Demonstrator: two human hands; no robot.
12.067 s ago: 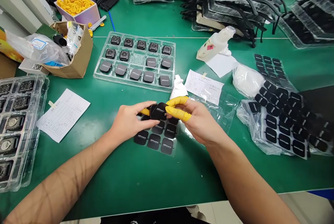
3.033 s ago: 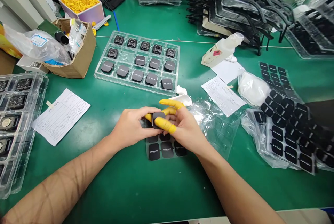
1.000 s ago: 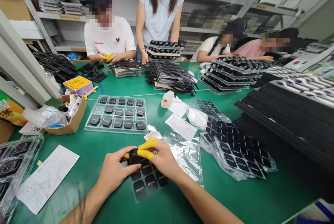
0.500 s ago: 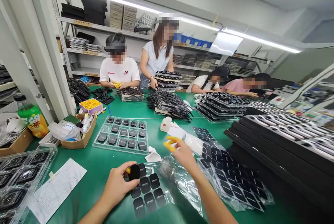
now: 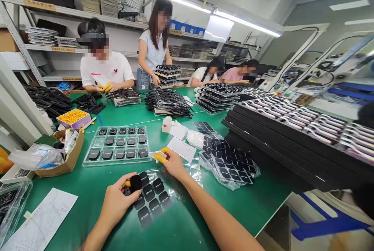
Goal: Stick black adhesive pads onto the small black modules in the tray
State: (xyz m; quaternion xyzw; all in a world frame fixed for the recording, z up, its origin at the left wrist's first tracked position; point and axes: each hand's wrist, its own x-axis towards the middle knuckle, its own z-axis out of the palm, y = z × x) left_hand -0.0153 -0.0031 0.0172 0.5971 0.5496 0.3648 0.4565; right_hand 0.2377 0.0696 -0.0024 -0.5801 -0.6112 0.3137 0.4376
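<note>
My left hand [image 5: 118, 196], a yellow finger cot showing on it, grips a small black rounded-square piece [image 5: 135, 183] between thumb and fingers. It is held over the upper left of a clear sheet of black square stickers [image 5: 149, 192] with white lettering. My right hand [image 5: 173, 164], with yellow finger cots, pinches a crumpled white wipe [image 5: 156, 154] just beyond the sheet. Close past the wipe lies a clear plastic tray [image 5: 87, 161] of watch bodies; several show dark backs, others are covered in black squares.
A bag of sticker sheets [image 5: 228, 161] and white paper [image 5: 182, 149] lie to the right. Black foam trays [image 5: 263, 145] are stacked at far right. A cardboard box [image 5: 70, 155] and a written form [image 5: 43, 220] are on the left. Co-workers work across the green table [image 5: 216, 212].
My right hand has moved to the white wipe and picked it up from the table. My left hand still holds the black piece. The view has swung to the right.
</note>
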